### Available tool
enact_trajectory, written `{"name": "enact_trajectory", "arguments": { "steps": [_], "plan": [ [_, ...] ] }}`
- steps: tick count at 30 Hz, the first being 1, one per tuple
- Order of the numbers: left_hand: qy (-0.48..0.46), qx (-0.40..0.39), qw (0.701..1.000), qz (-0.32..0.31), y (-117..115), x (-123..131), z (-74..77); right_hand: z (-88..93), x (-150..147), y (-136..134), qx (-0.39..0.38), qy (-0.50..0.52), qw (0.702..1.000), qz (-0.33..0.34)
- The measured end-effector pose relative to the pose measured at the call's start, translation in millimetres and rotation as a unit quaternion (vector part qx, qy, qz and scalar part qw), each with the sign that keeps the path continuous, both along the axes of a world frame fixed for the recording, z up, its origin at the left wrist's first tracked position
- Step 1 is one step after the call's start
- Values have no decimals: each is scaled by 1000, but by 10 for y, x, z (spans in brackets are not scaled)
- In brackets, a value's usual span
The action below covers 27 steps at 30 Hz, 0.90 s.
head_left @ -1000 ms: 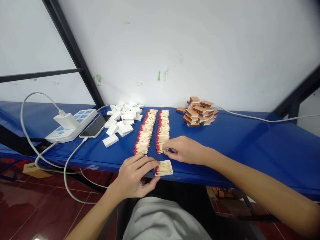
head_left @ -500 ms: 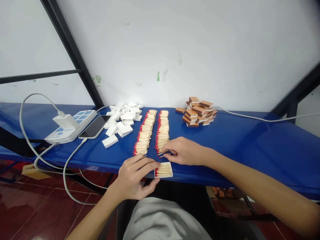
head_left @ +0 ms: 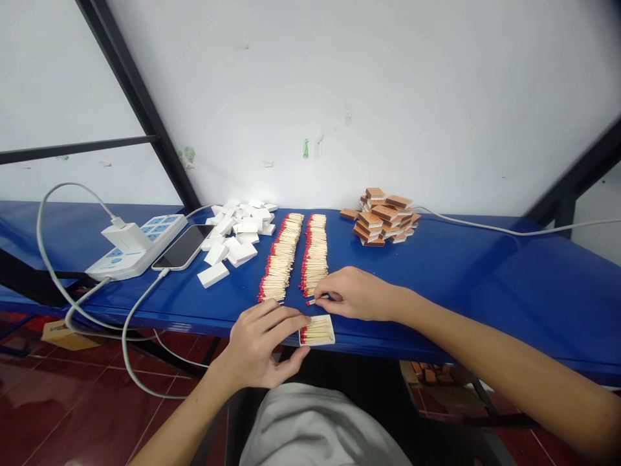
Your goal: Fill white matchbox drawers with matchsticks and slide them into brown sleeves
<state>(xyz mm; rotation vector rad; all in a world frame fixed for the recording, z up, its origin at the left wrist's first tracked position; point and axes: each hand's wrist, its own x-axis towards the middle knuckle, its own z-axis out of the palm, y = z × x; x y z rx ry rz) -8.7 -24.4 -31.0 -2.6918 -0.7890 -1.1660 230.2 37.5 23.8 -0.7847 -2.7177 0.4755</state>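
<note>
A white matchbox tray (head_left: 332, 330) with red-headed matches in it lies at the front edge of the blue table. My left hand (head_left: 266, 343) grips its left end between thumb and fingers. Just behind the tray, my right hand (head_left: 352, 294) pinches a few matches (head_left: 310, 302) at the near end of the right row of matches (head_left: 315, 252); how many is too small to tell. Parallel to it, on the left, runs a second row of matches (head_left: 281, 259), heads facing left.
White box pieces (head_left: 237, 230) lie heaped at the back left, beside a phone (head_left: 184, 247) and a power strip (head_left: 140, 246) with cables. Brown matchboxes (head_left: 385, 217) are piled at the back right, against the wall. A cable (head_left: 485, 228) runs along the right.
My right fingers have closed together a little on matches at the near end of the right row. My left hand and the tray have stayed in place.
</note>
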Motion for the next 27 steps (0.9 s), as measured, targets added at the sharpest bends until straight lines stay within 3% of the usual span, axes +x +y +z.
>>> {"name": "enact_trajectory", "arguments": {
  "steps": [12, 20, 27],
  "plan": [
    [1, 6, 1000, -3, -2, -3, 15, 6, 3, -26, 37, -2, 999, -28],
    [4, 10, 1000, -4, 3, 5, 20, -3, 6, -26, 52, -9, 999, 3],
    [6, 8, 1000, 2, 0, -1, 6, -13, 17, -25, 58, -15, 998, -15]
  ]
}}
